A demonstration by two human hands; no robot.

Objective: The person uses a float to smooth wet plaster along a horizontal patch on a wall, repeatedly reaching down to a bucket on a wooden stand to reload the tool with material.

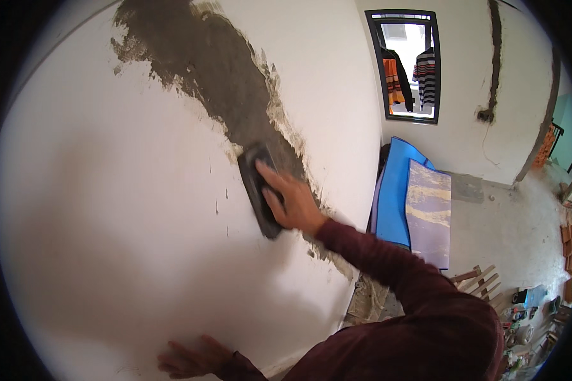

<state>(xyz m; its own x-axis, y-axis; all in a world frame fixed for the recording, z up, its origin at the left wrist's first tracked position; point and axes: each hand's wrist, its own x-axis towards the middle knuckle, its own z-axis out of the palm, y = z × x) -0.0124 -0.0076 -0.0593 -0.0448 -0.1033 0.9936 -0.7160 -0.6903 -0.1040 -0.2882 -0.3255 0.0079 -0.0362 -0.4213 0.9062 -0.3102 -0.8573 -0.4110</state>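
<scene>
My right hand [293, 202] grips a dark plastering float [255, 195] and presses it to the white wall [121, 209]. The float tilts along the left edge of a grey-brown cement strip [225, 70], partly over it and partly over the white surface. Fingers cover some of its back, and the hand is slightly blurred. The strip runs from the top of the wall down to the right, with ragged, smeared edges. Lower down, my left hand [194, 357] rests on the wall with its fingers apart, holding nothing.
Blue and patterned mats [426, 203] lean in the corner, below a black-framed window [408, 70] with clothes hanging beyond it. Wooden slats [483, 282] and assorted tools lie on the floor [502, 222] at right. Bricks [569, 254] are stacked at the far right.
</scene>
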